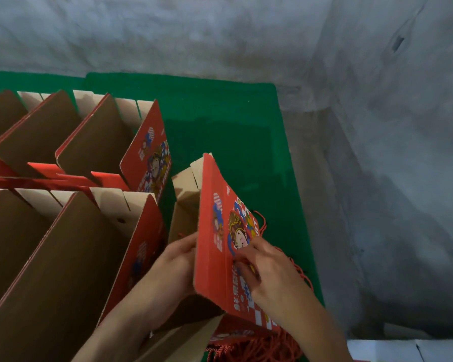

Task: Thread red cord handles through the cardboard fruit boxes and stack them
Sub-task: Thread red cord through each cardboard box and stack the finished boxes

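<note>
So, box: red printed flat cardboard fruit box, upright at 5 o'clock on green mat.
Left hand: fingers curled behind box's brown side.
Right hand: fingertips pinching at printed face.
Red cord: loops beside right hand.
Stack: folded boxes, 9 o'clock.

Matt red printed cardboard fruit box with raw brown inside, twisted red cord, smooth green plastic sheet, rough grey concrete wall
</note>
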Tool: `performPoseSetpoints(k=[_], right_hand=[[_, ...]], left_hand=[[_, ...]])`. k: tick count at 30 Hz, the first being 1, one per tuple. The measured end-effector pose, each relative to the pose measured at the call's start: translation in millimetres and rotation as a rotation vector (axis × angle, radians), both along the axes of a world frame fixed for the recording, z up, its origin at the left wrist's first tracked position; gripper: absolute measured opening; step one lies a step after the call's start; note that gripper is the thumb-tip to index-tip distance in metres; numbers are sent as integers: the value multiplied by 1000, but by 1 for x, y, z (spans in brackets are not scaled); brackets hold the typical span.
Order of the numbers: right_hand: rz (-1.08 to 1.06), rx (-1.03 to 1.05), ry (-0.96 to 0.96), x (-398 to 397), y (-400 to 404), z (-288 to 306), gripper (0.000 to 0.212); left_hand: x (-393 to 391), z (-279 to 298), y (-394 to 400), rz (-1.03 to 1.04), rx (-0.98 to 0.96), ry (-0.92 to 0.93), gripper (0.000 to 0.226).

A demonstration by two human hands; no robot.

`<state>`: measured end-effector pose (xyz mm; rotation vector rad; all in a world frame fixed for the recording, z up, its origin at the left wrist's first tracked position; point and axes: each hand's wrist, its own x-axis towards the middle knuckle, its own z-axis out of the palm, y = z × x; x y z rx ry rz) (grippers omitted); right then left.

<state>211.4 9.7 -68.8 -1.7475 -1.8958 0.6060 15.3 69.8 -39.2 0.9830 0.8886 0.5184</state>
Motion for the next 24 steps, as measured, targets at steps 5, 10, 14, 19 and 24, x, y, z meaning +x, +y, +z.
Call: performPoseSetpoints(k=[5,10,14,19,24], right_hand=[[9,44,-45,-4,2,1,24],[-106,47,87,-9,-6,-12,25],[-75,22,235,-8,-17,-23,36],[38,-79,478,1,-23,-43,96],[-195,135,265,0,1,-61,99]], left_hand=[[11,4,1,-109,394,326,45],[18,-5,5,-165,579,429,47],[20,-7,10,-181,731,479,46],[34,-5,21,-205,747,667,73],[58,7,35,-206,790,589,51]])
